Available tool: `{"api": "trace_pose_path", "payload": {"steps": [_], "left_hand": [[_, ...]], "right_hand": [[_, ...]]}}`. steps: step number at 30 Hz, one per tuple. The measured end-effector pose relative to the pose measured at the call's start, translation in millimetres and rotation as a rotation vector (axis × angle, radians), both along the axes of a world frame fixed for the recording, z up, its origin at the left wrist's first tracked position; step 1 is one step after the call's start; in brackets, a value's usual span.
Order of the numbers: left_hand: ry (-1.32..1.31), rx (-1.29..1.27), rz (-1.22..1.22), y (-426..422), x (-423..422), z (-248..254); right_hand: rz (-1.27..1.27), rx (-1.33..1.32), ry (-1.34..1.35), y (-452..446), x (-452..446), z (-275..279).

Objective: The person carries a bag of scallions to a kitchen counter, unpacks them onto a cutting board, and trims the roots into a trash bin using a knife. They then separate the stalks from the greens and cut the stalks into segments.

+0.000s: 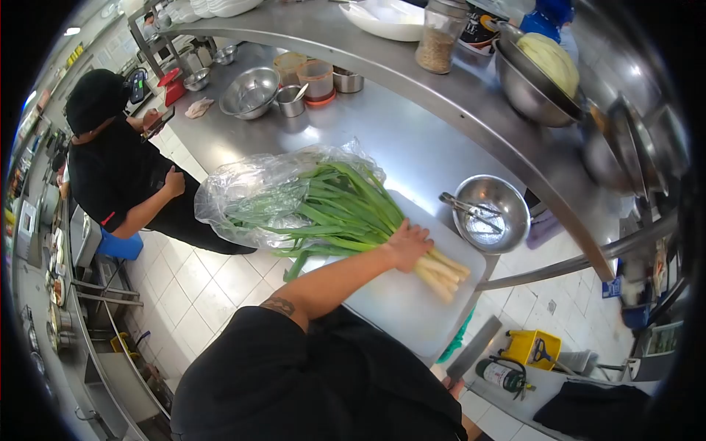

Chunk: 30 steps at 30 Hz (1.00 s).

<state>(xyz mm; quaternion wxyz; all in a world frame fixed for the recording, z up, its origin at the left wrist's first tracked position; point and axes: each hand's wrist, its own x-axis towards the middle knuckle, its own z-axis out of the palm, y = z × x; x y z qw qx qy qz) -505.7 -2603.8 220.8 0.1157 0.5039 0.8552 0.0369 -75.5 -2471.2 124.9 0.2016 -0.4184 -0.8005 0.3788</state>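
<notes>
Green onions [353, 206] held under one hand, knife out to the side

The bunch lies across the white cutting board [401, 316] on the counter [437, 162], its pale stalk ends [443, 275] toward the board's right side. The left hand [407, 247] rests palm down where white turns to green, its fingers [421, 235] slightly spread and curled over the stalks. The right hand [455, 387] has hold of a broad-bladed knife [474, 347] beyond the board's near right corner; its fingers are mostly out of sight, so I cannot tell how tightly they close.

A steady hold seems the point to get right. Press evenly across the bunch, since round stalks may roll, and level the fanned pale ends against one another. Tuck those fingertips back whenever the blade comes over the board. The leaves run back into a clear plastic bag [246, 184], best drawn well away from any edge. The steel bowl [517, 217] with tongs [467, 206] sits just beside the board's far right corner; mind it when swinging the knife.
</notes>
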Motion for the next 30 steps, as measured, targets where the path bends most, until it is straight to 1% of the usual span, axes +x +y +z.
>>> {"api": "trace_pose_path", "payload": {"steps": [1, 3, 5, 6, 7, 8, 10, 12, 14, 15, 17, 18, 20, 23, 24, 26, 27, 29, 30], "left_hand": [[-0.019, 0.014, 0.010, -2.2, -2.1, -3.7], [-0.068, 0.038, -0.011, -1.4, -2.0, -11.7], [-0.030, 0.148, 0.003, -6.2, 0.6, -21.9], [-0.053, 0.155, -0.032, -10.4, 8.3, -10.9], [-0.047, 0.101, -0.063, -17.2, 12.6, 14.9], [-0.039, 0.045, -0.093, -23.6, 14.6, 28.1], [-0.025, 0.080, -0.120, -37.3, 23.4, 21.2], [0.002, 0.112, -0.128, -49.4, 24.8, 19.8], [0.010, 0.157, -0.074, -62.5, 22.3, 26.0], [0.002, 0.156, -0.078, -70.0, 17.8, 27.2], [0.110, 0.101, -0.083, -81.3, 5.6, 29.6], [0.107, 0.101, -0.086, -85.0, 3.9, 31.2], [0.043, 0.240, -0.091, -89.7, 2.0, 33.7], [-0.006, 0.256, -0.155, -89.0, 9.1, 18.7], [-0.010, 0.250, -0.172, -87.1, 15.8, 13.2], [-0.003, 0.258, -0.339, -83.3, 33.6, 5.6], [-0.012, 0.250, -0.354, -83.9, 37.1, -1.8], [0.006, 0.242, -0.334, -82.0, 40.5, -7.5], [0.011, 0.277, -0.291, -81.8, 39.8, -9.6]], "right_hand": [[-0.003, 0.006, -0.013, -2.0, -5.6, 3.0], [0.078, 0.258, 0.055, -11.9, -20.1, 15.7], [0.061, 0.106, 0.026, -24.9, -37.6, 42.4], [0.029, 0.053, -0.037, -31.9, -46.9, 59.3], [-0.001, -0.002, -0.090, -36.8, -58.9, 71.3], [-0.034, 0.004, -0.100, -41.0, -68.6, 75.7], [-0.005, -0.004, 0.033, -49.2, -77.4, 82.5], [-0.014, -0.023, 0.019, -54.5, -84.6, 86.1], [0.001, -0.078, 0.006, -56.5, -86.7, 84.3], [-0.004, -0.079, -0.001, -58.1, -88.0, 83.1], [-0.020, -0.115, 0.085, -60.7, -93.4, 82.5], [-0.024, -0.115, 0.083, -60.5, -93.5, 81.3], [-0.036, -0.150, 0.095, -60.3, -93.3, 78.0], [-0.041, -0.091, 0.152, -58.6, -95.8, 72.9], [-0.061, -0.182, 0.108, -54.2, -89.6, 69.2], [-0.072, -0.179, 0.099, -56.3, -94.2, 84.7], [-0.060, -0.167, 0.090, -57.1, -96.3, 90.3], [-0.082, -0.136, 0.141, -56.9, -93.3, 83.5], [-0.076, -0.119, 0.154, -56.5, -91.3, 82.5]]}}
